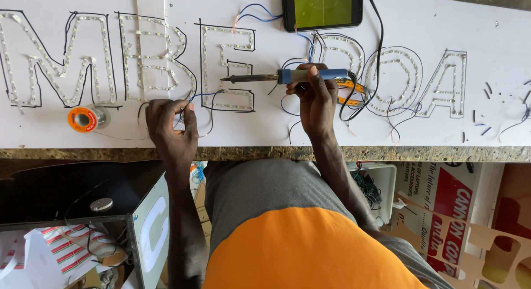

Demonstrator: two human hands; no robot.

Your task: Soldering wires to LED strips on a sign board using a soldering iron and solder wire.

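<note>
The right hand (316, 98) grips a blue-handled soldering iron (276, 77), held level above the white sign board (276, 128) on the bench (249, 153), tip pointing left over an LED-strip letter (228, 67). The left hand (172, 125) pinches a thin blue wire (204, 94) near that letter's lower left corner. A solder spool (83, 119) lies well to the left.

A white board (498, 45) lies on a speckled bench edge (420, 154) in daylight.

One head-worn camera looks steeply down, close over the white board (332, 128) at the workbench edge.
</note>
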